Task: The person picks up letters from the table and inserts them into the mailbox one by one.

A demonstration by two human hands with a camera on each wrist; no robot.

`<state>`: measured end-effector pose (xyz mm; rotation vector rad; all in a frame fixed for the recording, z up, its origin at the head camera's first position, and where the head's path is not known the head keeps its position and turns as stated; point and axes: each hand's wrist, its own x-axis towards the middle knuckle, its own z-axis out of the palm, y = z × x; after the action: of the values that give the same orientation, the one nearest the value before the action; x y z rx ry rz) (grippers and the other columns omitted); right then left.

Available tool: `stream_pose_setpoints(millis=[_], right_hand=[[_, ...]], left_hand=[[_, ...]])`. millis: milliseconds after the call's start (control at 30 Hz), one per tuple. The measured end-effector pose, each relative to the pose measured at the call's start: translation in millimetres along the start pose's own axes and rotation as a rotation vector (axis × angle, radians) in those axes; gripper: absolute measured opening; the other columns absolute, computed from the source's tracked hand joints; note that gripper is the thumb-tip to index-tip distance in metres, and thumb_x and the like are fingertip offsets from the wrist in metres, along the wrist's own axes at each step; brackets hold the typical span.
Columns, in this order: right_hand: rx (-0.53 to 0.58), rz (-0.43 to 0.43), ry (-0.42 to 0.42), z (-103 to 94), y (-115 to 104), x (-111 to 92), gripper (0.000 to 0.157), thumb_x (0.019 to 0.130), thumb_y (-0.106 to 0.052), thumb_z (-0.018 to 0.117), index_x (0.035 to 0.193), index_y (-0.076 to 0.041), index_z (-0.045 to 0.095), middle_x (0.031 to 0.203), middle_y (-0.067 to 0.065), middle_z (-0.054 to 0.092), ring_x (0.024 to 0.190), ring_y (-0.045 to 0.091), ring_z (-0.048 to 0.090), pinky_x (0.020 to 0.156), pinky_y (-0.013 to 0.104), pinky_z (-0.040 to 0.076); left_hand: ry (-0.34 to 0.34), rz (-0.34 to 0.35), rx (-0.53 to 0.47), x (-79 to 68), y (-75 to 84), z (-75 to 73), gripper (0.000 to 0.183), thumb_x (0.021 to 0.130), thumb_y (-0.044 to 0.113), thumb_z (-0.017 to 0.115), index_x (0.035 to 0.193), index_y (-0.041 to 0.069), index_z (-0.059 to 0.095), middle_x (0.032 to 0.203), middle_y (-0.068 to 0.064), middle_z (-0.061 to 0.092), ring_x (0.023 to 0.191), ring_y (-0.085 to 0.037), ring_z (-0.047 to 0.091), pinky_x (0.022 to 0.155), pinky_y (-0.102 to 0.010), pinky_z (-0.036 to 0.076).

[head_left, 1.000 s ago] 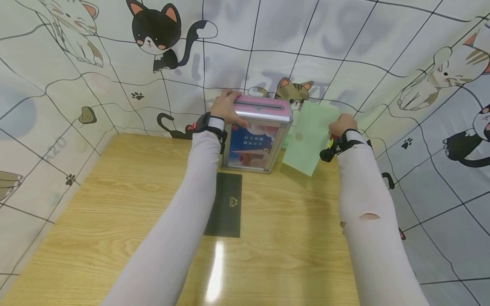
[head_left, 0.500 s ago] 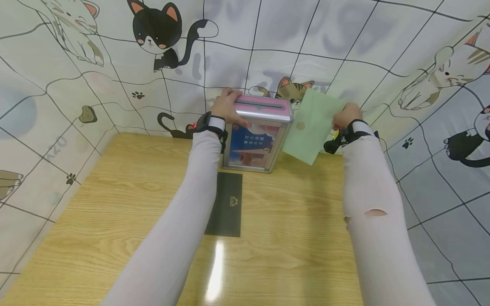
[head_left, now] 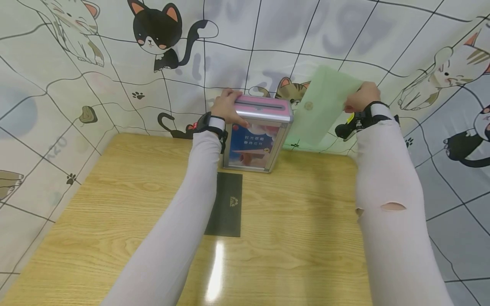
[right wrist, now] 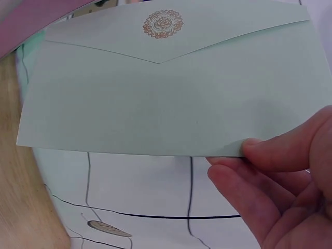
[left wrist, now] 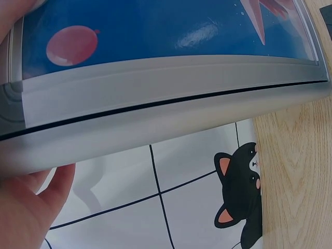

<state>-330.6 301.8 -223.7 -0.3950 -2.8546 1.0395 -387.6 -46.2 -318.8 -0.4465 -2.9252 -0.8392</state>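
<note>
A metal-framed box with a pink, slotted top and a blue picture front stands at the back of the table. My left hand grips its upper left corner; in the left wrist view the thumb lies over the front and fingers reach behind the side. To the right of the box, my right hand pinches a pale green envelope by its long edge. The envelope hangs tilted above the table, its flap side with a round gold emblem showing in the right wrist view. The slot is uncovered.
A dark envelope with a gold mark lies flat on the wooden table in front of the box, partly behind the left sleeve. A white cloth printed with cats and grid lines rises behind and beside the table.
My right hand has moved up and to the right with the pale green envelope, raising it from near the table to above the height of the slot. The left hand and box have stayed put.
</note>
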Motion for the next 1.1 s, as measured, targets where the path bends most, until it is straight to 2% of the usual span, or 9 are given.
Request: stream_pose_setpoints(millis=[67,233,500,733,933,1000,1100], right_hand=[[0.014,-0.001,0.0,-5.8,-3.5,-1.2,0.054,0.081,-0.004,0.051,0.129,0.013,0.037,0.11,0.024,0.049,0.047,0.006,0.059,0.054,0.023,0.053],[0.037,0.002,0.016,-17.7,-12.8,-4.7,0.055,0.081,-0.005,0.053,0.131,0.009,0.037,0.111,0.021,0.048,0.048,0.004,0.059,0.057,0.024,0.054],[0.149,0.043,0.011,-42.3,-34.6,-11.4,0.055,0.083,-0.008,0.056,0.134,-0.004,0.037,0.089,-0.001,0.048,0.047,0.003,0.059,0.054,0.021,0.052],[0.211,0.056,0.009,-57.2,-48.1,-11.7,0.054,0.082,-0.005,0.056,0.133,-0.007,0.035,0.091,-0.001,0.047,0.048,0.006,0.06,0.058,0.021,0.053],[0.174,-0.003,0.02,-65.7,-56.7,-11.3,0.036,0.084,-0.01,0.057,0.118,-0.014,0.046,0.07,-0.009,0.051,0.047,0.004,0.059,0.052,0.018,0.051],[0.168,-0.025,0.027,-67.7,-62.6,-13.3,0.037,0.084,-0.01,0.056,0.12,-0.015,0.047,0.07,-0.01,0.051,0.046,0.003,0.058,0.051,0.017,0.05],[0.168,-0.039,0.035,-68.7,-74.6,-17.1,0.048,0.085,-0.008,0.055,0.131,-0.012,0.043,0.08,-0.01,0.048,0.045,0.0,0.056,0.05,0.015,0.049]], left_hand=[[0.001,0.0,0.001,-0.1,0.2,0.1,0.109,0.05,0.045,0.084,0.142,0.023,0.03,0.147,-0.005,0.019,0.124,-0.03,0.032,0.095,-0.043,0.036],[-0.002,0.004,0.004,0.3,-0.3,1.4,0.109,0.051,0.045,0.084,0.143,0.023,0.03,0.147,-0.005,0.019,0.124,-0.03,0.032,0.096,-0.042,0.036],[-0.005,0.001,-0.007,-1.5,1.2,0.0,0.109,0.051,0.044,0.084,0.143,0.024,0.03,0.148,-0.004,0.018,0.124,-0.03,0.032,0.096,-0.042,0.036],[0.003,-0.006,0.011,-0.1,0.5,0.5,0.108,0.051,0.045,0.084,0.143,0.025,0.03,0.147,-0.003,0.019,0.125,-0.029,0.032,0.095,-0.041,0.037],[0.004,0.002,0.005,0.8,-0.2,1.4,0.108,0.051,0.045,0.084,0.142,0.024,0.03,0.147,-0.004,0.019,0.124,-0.029,0.032,0.095,-0.042,0.037],[0.003,0.006,0.005,0.0,0.3,1.0,0.108,0.052,0.045,0.084,0.143,0.023,0.03,0.147,-0.005,0.019,0.125,-0.03,0.032,0.096,-0.042,0.037],[-0.003,0.003,0.005,-2.4,1.8,-0.8,0.108,0.053,0.044,0.084,0.143,0.023,0.029,0.147,-0.005,0.018,0.125,-0.03,0.031,0.096,-0.042,0.036]])
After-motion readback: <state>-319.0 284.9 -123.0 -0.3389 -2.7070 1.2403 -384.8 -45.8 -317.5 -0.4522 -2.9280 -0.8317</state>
